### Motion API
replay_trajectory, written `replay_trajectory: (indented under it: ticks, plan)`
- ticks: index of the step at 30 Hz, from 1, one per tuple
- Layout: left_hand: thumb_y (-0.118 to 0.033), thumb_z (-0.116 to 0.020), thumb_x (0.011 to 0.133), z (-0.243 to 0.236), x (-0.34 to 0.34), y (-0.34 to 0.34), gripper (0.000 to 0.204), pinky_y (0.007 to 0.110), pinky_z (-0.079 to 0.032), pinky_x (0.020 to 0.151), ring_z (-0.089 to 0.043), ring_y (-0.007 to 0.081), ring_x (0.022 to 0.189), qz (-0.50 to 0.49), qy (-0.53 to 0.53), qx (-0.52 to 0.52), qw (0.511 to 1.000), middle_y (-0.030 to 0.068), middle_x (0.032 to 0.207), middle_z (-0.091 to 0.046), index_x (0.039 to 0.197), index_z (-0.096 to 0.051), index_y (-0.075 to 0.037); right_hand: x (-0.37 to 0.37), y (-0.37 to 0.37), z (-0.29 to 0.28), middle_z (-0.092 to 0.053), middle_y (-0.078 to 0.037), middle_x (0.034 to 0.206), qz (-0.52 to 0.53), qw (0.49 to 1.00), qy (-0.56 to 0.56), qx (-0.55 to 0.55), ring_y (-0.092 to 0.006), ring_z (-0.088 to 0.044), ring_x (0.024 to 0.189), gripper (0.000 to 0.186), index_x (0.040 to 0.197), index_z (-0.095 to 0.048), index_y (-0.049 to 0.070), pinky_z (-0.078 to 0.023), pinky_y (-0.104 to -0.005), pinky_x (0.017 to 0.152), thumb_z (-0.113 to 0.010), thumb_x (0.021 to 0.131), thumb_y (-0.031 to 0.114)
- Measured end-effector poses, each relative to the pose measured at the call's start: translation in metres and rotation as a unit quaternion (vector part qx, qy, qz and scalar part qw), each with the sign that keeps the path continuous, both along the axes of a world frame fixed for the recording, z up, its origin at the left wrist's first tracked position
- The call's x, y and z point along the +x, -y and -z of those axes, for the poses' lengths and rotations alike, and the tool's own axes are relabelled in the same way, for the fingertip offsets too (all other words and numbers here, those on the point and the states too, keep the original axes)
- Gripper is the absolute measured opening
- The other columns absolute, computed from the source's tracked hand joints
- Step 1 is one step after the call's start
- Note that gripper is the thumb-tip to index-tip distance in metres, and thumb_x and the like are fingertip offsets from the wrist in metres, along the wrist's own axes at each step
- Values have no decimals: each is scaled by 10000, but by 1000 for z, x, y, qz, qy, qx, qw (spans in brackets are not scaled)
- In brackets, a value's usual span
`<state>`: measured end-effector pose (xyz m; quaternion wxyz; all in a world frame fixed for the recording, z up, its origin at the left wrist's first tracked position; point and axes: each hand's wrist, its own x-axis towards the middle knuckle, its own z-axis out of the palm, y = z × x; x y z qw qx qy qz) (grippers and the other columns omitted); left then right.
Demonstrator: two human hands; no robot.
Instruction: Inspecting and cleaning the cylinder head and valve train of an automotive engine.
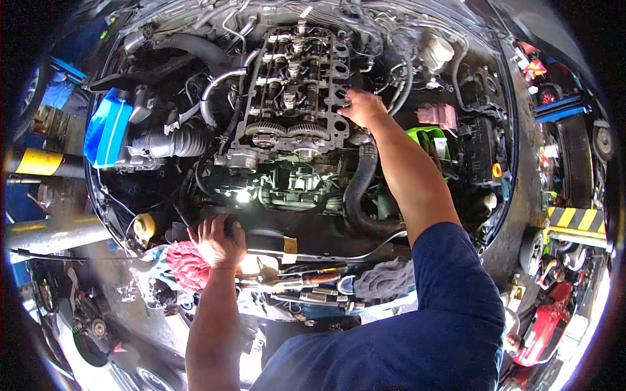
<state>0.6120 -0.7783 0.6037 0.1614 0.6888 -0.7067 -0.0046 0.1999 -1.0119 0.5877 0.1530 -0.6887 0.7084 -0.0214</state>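
The engine's cylinder head (287, 98) lies uncovered in the bay, its camshafts and two camshaft gears (306, 131) exposed. My right hand (365, 109) reaches to its right side, beside a row of round ports (340, 125). Thumb and fingers are drawn together there; whatever they pinch is too small or hidden to make out. My left hand (219, 242) rests on the front crossmember (261, 228), fingers spread. A dark piece shows between its thumb and forefinger, and I cannot tell whether it is held. A red cloth (188, 265) lies beside that wrist.
Hand tools (319, 278) and a grey cloth (385, 279) lie along the front edge. A blue container (107, 130) stands at the left of the bay. Right of the engine, a thick black hose (360, 186) curves down near a bright green item (427, 140). A bright light (242, 195) shines low in front.
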Motion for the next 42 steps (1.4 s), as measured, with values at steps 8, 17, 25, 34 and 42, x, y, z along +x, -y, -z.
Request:
replay_trajectory:
  ticks: [8,17,25,34,42]
  plan:
    - [-309,-630,775,0,1,1,327,651,-299,1039,-615,339,938,16,-9,-32,999,93,960,-668,1064,-653,-156,-9,15,27,-674,-170,1110,-75,995,9,-66,-370,-636,1056,455,1193,-576,97,-526,-458,894,-694,869,393]
    - [-300,-628,785,0,1,1,292,601,-329,1008,-609,319,928,25,-5,-47,999,79,957,-668,1035,-662,-152,-36,-9,28,-666,-215,825,-21,997,20,-65,-401,-665,783,303,864,-618,22,-538,-456,700,-656,888,322]
    - [-338,-641,738,5,3,2,314,661,-263,1063,-605,291,985,1,-15,-3,1000,42,989,-677,979,-667,-138,-14,-4,17,-679,-247,959,63,994,78,-35,-409,-658,963,392,1174,-528,30,-530,-454,829,-508,979,370]
    - [-336,-630,753,2,2,2,315,643,-275,1059,-601,310,953,15,-19,-19,1000,57,978,-670,985,-662,-125,-37,35,13,-665,-207,949,-119,987,69,-86,-401,-648,884,193,1036,-646,88,-513,-469,779,-529,908,173]
    - [-355,-622,776,1,2,2,334,633,-264,1063,-599,321,933,16,-36,-24,999,78,957,-662,1003,-651,-112,-15,60,-35,-672,-151,1175,-58,988,-120,81,-361,-647,1070,391,1207,-657,125,-523,-460,913,-551,831,106]
